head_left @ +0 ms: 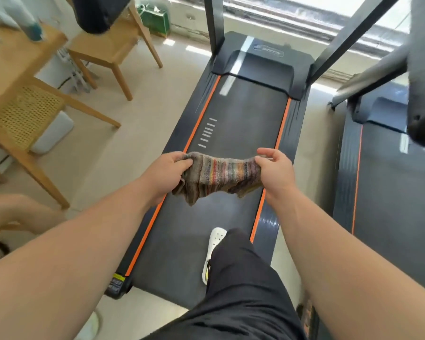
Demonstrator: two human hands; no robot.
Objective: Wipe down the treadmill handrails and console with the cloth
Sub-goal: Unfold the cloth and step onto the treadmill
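While standing with one white shoe [215, 251] on the treadmill [233, 114] belt, a person is stretching a striped cloth [219, 175] taut at frame centre, the left hand [168, 174] gripping its 9 o'clock end and the right hand [275, 168] pinching its 3 o'clock end.

One head-worn wide-angle view looks forward and steeply down from standing height. It faces along the dark orange-edged treadmill belt [236, 123] toward the bright window [292, 6], both forearms close in frame.
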